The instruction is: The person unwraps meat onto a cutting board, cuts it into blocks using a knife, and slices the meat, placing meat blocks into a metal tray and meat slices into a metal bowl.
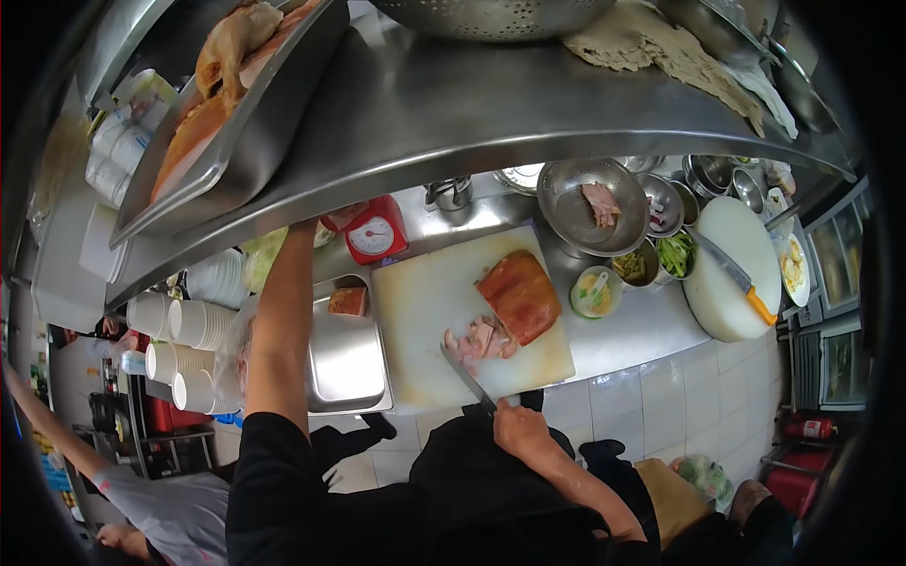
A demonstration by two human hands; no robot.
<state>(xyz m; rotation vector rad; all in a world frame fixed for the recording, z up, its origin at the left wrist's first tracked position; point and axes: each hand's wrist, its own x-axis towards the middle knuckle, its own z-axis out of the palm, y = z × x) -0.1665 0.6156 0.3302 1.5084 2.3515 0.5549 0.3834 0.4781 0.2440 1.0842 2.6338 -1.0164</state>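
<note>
A steel shelf (453, 104) hides the left hand at the end of the left forearm (283, 325). The frame's top edge crops a perforated bowl (495, 21), while figures on a red scale (371, 236) are too small to read

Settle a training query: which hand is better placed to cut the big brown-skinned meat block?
Likely the right hand: it grips the long steel knife near the block; the left hand is hidden.

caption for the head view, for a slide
Right hand holds a knife by cut meat on a pale cutting board.
</note>
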